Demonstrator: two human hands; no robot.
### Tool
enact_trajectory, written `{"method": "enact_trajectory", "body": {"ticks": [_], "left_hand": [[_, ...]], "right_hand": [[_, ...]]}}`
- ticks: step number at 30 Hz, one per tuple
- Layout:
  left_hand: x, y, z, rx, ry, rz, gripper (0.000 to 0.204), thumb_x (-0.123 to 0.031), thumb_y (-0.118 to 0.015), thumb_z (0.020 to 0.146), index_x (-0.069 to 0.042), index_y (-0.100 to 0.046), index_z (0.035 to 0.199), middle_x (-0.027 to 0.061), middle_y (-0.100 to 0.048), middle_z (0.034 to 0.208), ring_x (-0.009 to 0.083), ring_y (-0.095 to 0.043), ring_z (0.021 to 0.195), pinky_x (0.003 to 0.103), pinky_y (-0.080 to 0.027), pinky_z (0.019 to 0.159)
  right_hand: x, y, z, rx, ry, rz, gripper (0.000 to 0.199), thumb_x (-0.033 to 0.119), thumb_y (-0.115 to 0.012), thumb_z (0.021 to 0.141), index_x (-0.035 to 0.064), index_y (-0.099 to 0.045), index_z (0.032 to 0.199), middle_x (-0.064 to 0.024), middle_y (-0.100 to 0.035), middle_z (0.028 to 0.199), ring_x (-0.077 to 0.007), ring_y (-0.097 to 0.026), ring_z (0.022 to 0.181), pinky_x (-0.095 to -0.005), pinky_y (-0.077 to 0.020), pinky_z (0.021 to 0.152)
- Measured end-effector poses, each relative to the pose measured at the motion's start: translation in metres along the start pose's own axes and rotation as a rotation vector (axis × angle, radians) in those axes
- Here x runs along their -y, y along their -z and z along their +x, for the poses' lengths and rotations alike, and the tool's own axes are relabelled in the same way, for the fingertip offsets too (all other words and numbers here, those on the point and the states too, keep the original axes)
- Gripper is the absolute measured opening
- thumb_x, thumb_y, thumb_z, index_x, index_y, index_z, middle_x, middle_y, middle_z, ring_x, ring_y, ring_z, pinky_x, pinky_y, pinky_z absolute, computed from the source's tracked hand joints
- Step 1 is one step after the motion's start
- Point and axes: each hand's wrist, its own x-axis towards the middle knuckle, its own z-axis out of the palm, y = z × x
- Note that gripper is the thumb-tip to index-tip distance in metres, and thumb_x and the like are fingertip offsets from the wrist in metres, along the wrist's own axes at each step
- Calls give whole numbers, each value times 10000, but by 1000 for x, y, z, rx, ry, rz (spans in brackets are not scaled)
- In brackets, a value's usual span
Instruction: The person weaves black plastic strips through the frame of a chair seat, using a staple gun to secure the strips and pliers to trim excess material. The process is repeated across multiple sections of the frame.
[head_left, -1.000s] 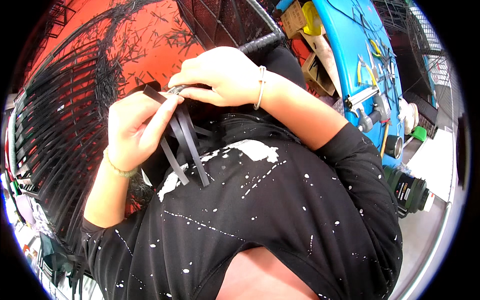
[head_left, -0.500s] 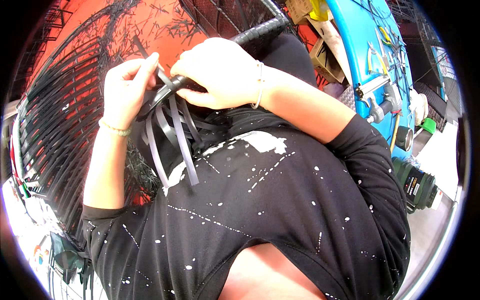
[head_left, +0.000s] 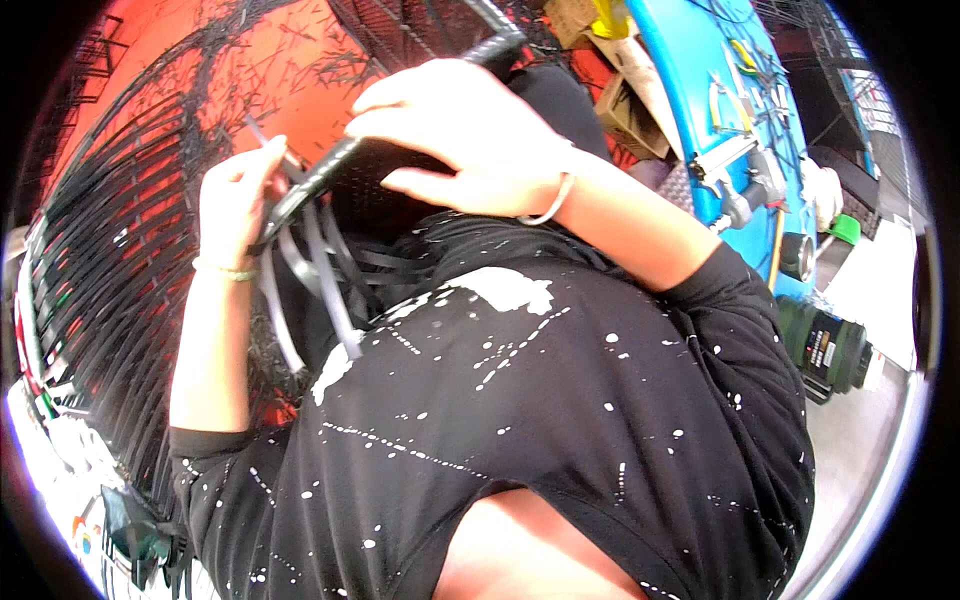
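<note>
Closest to the camera is the person's black long-sleeved shirt flecked with white paint (head_left: 560,400), filling the lower half of the view. Just above it, the loose grey plastic strips (head_left: 320,270) hang down over the chest, fanning out from the rim they are wound on. The left hand (head_left: 235,195), with a thin bracelet at the wrist, is closed around the upper ends of those strips, fingers curled and pinching them against the black wrapped frame rod (head_left: 330,170). That rod runs diagonally up to the right, between the 2 hands. The right hand (head_left: 460,130), wearing a thin silver bangle (head_left: 555,200), lies over the rod higher up, fingers bent and pressing down on it; whether they fully close around it cannot be told. Behind the hands spreads the black woven lattice over orange backing (head_left: 150,130). Farther right stands a blue pegboard with hand tools (head_left: 720,90), and below it a dark green cylindrical can (head_left: 825,345) lies on the pale floor.
</note>
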Motion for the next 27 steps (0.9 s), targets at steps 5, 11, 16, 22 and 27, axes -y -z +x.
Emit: {"method": "enact_trajectory", "body": {"ticks": [5, 11, 16, 22, 27], "left_hand": [[15, 17, 14, -9, -24, 59, 314, -336, -681, 929, -48, -741, 820, -42, -571, 643, 42, -488, 594, 212, -351, 569], [46, 21, 31, 55, -39, -142, 257, -243, -629, 981, -29, -727, 880, -50, -556, 646, 19, -439, 568, 187, -315, 539], [43, 30, 24, 72, -6, -130, 266, -273, -628, 975, -50, -731, 872, -57, -552, 643, 17, -448, 575, 184, -315, 545], [16, 8, 19, 80, -92, -69, 349, -336, -622, 968, -33, -723, 828, -38, -553, 626, 40, -475, 593, 213, -359, 572], [22, 9, 22, 91, -62, -242, 379, -334, -667, 930, -36, -655, 696, 9, -605, 602, 95, -591, 524, 234, -432, 509]], "right_hand": [[-50, 108, -110, -175, -481, -371, 268, 242, -757, 817, 87, -714, 1032, -105, -703, 996, -279, -676, 927, -354, -534, 819], [-68, 274, -372, -653, -1659, -371, 336, 377, -734, 870, 46, -741, 925, -86, -701, 764, -180, -668, 733, -312, -509, 667], [-59, 254, -388, -1076, -1960, 269, 529, 583, -738, 811, 85, -579, 893, -3, -497, 663, -106, -502, 600, -269, -384, 529], [-68, 265, -443, -1255, -1699, 813, 469, 419, -700, 876, 161, -574, 1247, -113, -643, 1101, -231, -647, 978, -496, -550, 808], [-85, 276, -397, -1097, -1731, 813, 550, 292, -793, 814, 150, -531, 1276, -159, -656, 1104, -301, -668, 897, -442, -560, 752]]}}
